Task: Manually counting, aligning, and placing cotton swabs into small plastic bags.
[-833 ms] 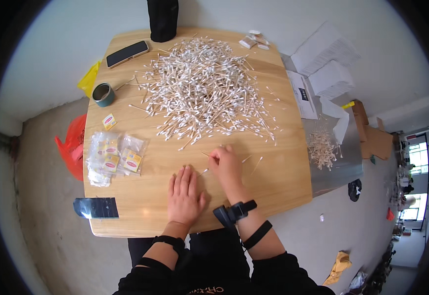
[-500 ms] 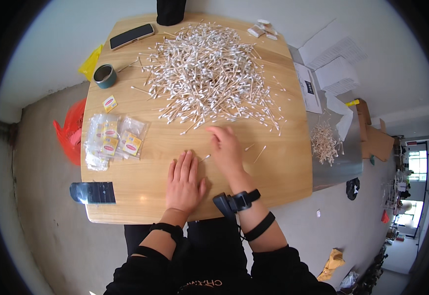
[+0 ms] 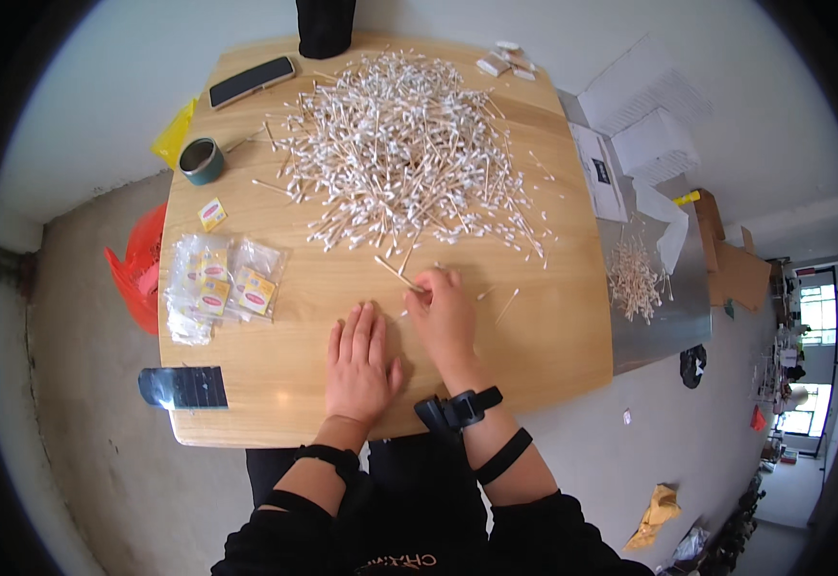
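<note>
A big heap of cotton swabs with white tips and wooden sticks covers the far middle of the table. Just on the near side of it, my right hand is closed in a pinch on a couple of cotton swabs, which stick out past the fingertips toward the heap; their exact number is hard to see. My left hand lies flat, palm down, on the wooden table, holding nothing. One loose swab lies to the right of my right hand, with another small piece beside it.
On the left are clear plastic bags with yellow-and-white labels, a single label, a green cup and a phone. A dark strip overhangs the near left edge. A smaller swab pile sits on a grey surface at right.
My right hand has drawn back slightly from the heap and now pinches swabs that stick out of its fingers. My left hand stays flat.
</note>
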{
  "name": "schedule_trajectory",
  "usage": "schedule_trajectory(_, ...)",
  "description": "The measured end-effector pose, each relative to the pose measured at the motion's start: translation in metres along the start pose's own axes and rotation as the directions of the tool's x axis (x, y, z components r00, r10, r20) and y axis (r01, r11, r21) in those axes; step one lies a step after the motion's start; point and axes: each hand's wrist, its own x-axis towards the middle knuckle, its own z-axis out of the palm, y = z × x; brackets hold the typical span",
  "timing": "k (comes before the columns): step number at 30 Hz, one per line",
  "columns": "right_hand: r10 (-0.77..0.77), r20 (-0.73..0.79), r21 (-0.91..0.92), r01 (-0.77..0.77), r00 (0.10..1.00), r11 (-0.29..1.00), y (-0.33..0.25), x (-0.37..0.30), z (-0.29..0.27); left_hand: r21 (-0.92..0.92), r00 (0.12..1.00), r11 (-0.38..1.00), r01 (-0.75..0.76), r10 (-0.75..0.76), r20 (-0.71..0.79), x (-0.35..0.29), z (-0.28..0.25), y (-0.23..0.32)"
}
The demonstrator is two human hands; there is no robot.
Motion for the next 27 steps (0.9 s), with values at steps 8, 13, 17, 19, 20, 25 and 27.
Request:
schedule_trajectory(8,-0.065,-0.067,-0.162,0.053,0.996,0.985,-0.003,0.008,-0.004,-0.008,0.999,1.0,-0.03,0.03,-0.035,0.006,-0.004,0.001)
schedule_trajectory(13,-0.07,-0.038,-0.092,0.066,0.997,0.994,0.005,0.004,-0.004,-0.012,1.0,1.0,-0.01,0.009,-0.022,0.002,0.0,0.003)
schedule_trajectory(17,-0.083,-0.031,-0.069,0.08,0.996,0.994,0.014,-0.008,-0.019,-0.026,1.0,1.0,-0.017,0.017,-0.021,0.0,0.002,0.004)
schedule_trajectory(19,-0.037,-0.049,-0.087,0.033,0.998,0.996,0.021,-0.015,-0.036,-0.007,0.999,1.0,-0.021,0.02,-0.041,0.001,0.001,0.002)
schedule_trajectory(20,0.004,-0.066,-0.101,-0.011,0.998,0.995,0.024,-0.018,-0.042,-0.01,0.999,1.0,-0.021,0.021,-0.038,0.002,0.001,0.001)
schedule_trajectory(25,0.129,-0.178,-0.146,-0.156,0.975,0.977,0.037,-0.024,-0.045,-0.003,0.999,1.0,-0.031,0.031,-0.035,0.003,0.001,0.002)
schedule_trajectory(27,0.08,-0.241,-0.086,-0.103,0.967,0.991,0.035,-0.021,-0.033,0.003,0.999,0.999,-0.033,0.033,-0.034,0.004,-0.002,0.002)
